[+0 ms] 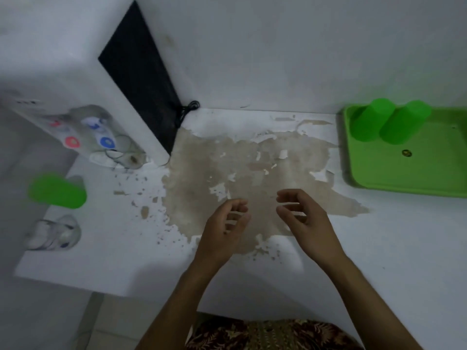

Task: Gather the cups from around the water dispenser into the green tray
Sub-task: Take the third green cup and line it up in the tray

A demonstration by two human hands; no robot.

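A green tray (414, 173) lies on the white counter at the right, against the wall. Two green cups stand upside down side by side in its far left corner, one (367, 120) to the left of the other (401, 122). A third green cup (56, 190) stands on the counter at the far left, in front of the white water dispenser (83, 79). Over the middle of the counter, my left hand (225, 228) and my right hand (303, 218) hover with curled, parted fingers and hold nothing.
A clear glass (54, 233) stands near the counter's left edge, below the green cup. The dispenser's red and blue taps (88, 141) jut over the counter. A black cord (187, 109) hangs behind the dispenser. The counter's paint (240, 173) is peeled at its middle.
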